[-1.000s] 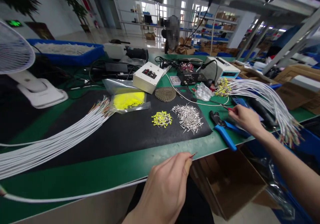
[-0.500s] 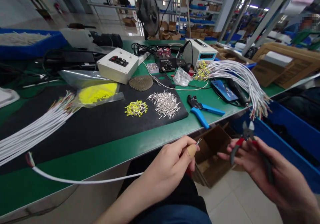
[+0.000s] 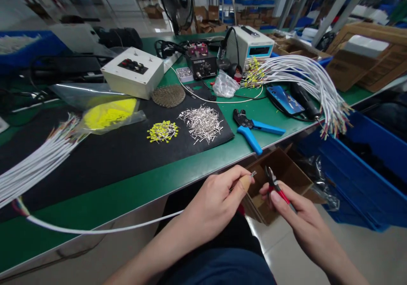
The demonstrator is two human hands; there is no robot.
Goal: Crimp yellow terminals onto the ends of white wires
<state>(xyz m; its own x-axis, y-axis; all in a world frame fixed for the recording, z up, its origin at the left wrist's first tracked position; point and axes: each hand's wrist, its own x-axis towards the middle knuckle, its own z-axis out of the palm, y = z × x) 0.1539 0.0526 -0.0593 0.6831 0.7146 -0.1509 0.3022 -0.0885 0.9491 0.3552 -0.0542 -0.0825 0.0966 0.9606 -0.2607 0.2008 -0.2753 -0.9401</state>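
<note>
The left hand [image 3: 216, 200] pinches the end of a thin white wire [image 3: 104, 230] between thumb and fingers, and a tiny bare tip pokes out past the thumb at about 2 o'clock. The wire runs away toward 9 o'clock, off the front edge of the green worktop [image 3: 133, 192], and ends in small colored strands lying on the worktop. The right hand [image 3: 295, 217] is closed around the red handles of small cutters [image 3: 274, 184]. The black nose of the cutters points up toward 11 o'clock, just beside the wire tip but not touching it. Both hands are out in front of the worktop, above an open brown box [image 3: 286, 179] on the floor. At 12 o'clock from the hands, a blue-handled crimp tool [image 3: 254, 130] lies on the green worktop. Just at 9 o'clock from that tool, on a black mat [image 3: 121, 149], sit a heap of silver metal pins [image 3: 202, 123] and a small heap of yellow caps [image 3: 163, 131]. Farther toward 10 o'clock is a clear bag of yellow bits [image 3: 106, 113] and a big bundle of white wires [image 3: 34, 162]. At 1 o'clock another bunch of white wires [image 3: 305, 79] hangs over the worktop edge above a blue bin [image 3: 359, 175]. A white switch box [image 3: 133, 71] stands far back near 11 o'clock.
</note>
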